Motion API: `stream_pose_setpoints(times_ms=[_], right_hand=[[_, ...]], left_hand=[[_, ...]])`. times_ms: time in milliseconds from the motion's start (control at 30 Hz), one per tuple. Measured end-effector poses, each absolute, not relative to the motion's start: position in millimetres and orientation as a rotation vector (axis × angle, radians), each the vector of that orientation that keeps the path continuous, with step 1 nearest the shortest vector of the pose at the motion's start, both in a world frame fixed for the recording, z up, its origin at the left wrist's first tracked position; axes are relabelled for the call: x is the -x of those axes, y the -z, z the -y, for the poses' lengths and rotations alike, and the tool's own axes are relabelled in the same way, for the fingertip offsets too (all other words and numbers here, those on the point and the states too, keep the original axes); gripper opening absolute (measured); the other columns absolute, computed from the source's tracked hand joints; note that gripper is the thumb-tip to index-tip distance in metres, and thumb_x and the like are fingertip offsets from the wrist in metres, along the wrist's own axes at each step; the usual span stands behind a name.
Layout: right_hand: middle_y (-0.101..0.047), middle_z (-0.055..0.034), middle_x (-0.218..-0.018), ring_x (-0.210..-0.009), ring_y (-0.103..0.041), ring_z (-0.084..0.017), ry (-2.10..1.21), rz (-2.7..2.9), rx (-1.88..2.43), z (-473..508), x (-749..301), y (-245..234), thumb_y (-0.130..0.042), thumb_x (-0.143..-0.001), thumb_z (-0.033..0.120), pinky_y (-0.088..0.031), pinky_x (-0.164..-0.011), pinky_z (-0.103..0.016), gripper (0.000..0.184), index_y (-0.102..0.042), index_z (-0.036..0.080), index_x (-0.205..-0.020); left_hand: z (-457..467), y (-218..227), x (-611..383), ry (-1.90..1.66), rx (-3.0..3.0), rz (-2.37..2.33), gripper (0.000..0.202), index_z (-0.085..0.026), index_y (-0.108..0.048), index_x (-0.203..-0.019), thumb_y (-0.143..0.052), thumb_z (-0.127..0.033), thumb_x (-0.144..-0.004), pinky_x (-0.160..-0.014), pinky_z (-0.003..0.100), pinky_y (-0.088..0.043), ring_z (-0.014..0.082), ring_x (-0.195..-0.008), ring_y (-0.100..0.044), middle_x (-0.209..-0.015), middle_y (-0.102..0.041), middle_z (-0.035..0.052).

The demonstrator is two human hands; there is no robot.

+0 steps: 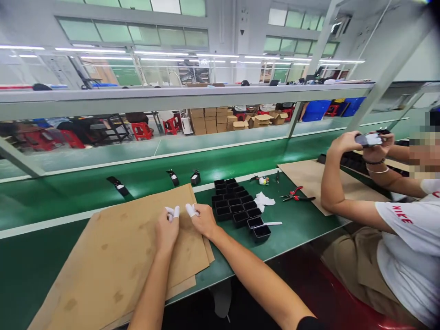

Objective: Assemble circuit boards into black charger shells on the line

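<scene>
Resting on a stack of brown cardboard sheets (113, 256), the person's left hand (167, 229) and right hand (203, 219) lie side by side in the head view, loosely curled and clamped on nothing, with white finger cots (191, 210) on their fingertips. Just right of the right hand, a cluster of small black plastic cases (237, 204) sits on the green bench. The step in hand looks like readying the fingers before handling; the next move would call for reaching right to the nearest case. Red-handled pliers (294, 195) lie beyond, near a co-worker's arm (338, 183).
</scene>
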State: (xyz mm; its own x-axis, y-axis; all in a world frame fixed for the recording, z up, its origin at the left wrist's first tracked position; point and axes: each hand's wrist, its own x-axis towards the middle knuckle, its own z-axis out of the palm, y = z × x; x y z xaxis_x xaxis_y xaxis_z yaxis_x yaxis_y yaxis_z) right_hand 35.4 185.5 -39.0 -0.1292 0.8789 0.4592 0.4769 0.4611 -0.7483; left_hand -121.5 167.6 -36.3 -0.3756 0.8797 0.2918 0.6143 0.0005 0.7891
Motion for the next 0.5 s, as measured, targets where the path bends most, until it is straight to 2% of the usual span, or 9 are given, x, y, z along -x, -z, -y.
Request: stream_pose_setpoints(times_ms=[167, 300, 367, 433, 500], right_hand=[[-0.058, 0.0005, -0.079, -0.068, -0.049, -0.014, -0.428, 1.850, 1.022, -169, -33, 27, -0.042, -0.109, 0.049, -0.038, -0.068, -0.028, 0.047, -0.058, 0.023, -0.073], [-0.070, -0.0054, -0.095, -0.090, -0.064, -0.020, -0.349, 1.877, 0.974, -162, -97, -4, -0.058, -0.103, 0.049, -0.049, -0.087, -0.033, 0.028, -0.074, 0.026, -0.098], [-0.072, -0.0060, -0.103, -0.096, -0.066, -0.020, -0.184, 1.712, 1.325, -174, -161, -24, -0.055, -0.105, 0.048, -0.052, -0.091, -0.033, 0.029, -0.074, 0.026, -0.109], [-0.072, -0.0098, -0.109, -0.097, -0.065, -0.020, -0.141, 1.601, 1.527, -197, -231, -40, -0.050, -0.108, 0.042, -0.052, -0.093, -0.036, 0.032, -0.070, 0.020, -0.119], [-0.073, -0.0114, -0.110, -0.093, -0.066, -0.020, -0.165, 1.579, 1.682, -222, -290, -43, -0.059, -0.105, 0.035, -0.054, -0.093, -0.038, 0.026, -0.070, 0.015, -0.117]], left_hand=[[-164, 32, 126, -1.298, -1.644, -1.989, 0.030, -0.025, -0.055, -0.086, -0.049, -0.051, -0.100, -0.063, 0.029, -0.033, 0.0184, -0.062, -0.051, -0.067, -0.055, -0.0029], [-163, 31, 120, -1.222, -1.730, -1.989, 0.026, -0.025, -0.058, -0.089, -0.053, -0.049, -0.098, -0.062, 0.029, -0.031, 0.0184, -0.060, -0.049, -0.065, -0.054, -0.0031], [-163, 29, 113, -1.199, -1.792, -1.992, 0.026, -0.025, -0.058, -0.087, -0.056, -0.049, -0.097, -0.063, 0.029, -0.032, 0.0187, -0.062, -0.050, -0.067, -0.053, -0.0027], [-164, 27, 108, -1.183, -1.887, -1.966, 0.025, -0.025, -0.058, -0.087, -0.057, -0.048, -0.097, -0.065, 0.030, -0.033, 0.0195, -0.065, -0.051, -0.069, -0.053, -0.0021], [-164, 28, 104, -1.161, -1.980, -1.921, 0.024, -0.026, -0.057, -0.086, -0.058, -0.047, -0.096, -0.066, 0.030, -0.034, 0.0202, -0.067, -0.052, -0.070, -0.053, -0.0017]])
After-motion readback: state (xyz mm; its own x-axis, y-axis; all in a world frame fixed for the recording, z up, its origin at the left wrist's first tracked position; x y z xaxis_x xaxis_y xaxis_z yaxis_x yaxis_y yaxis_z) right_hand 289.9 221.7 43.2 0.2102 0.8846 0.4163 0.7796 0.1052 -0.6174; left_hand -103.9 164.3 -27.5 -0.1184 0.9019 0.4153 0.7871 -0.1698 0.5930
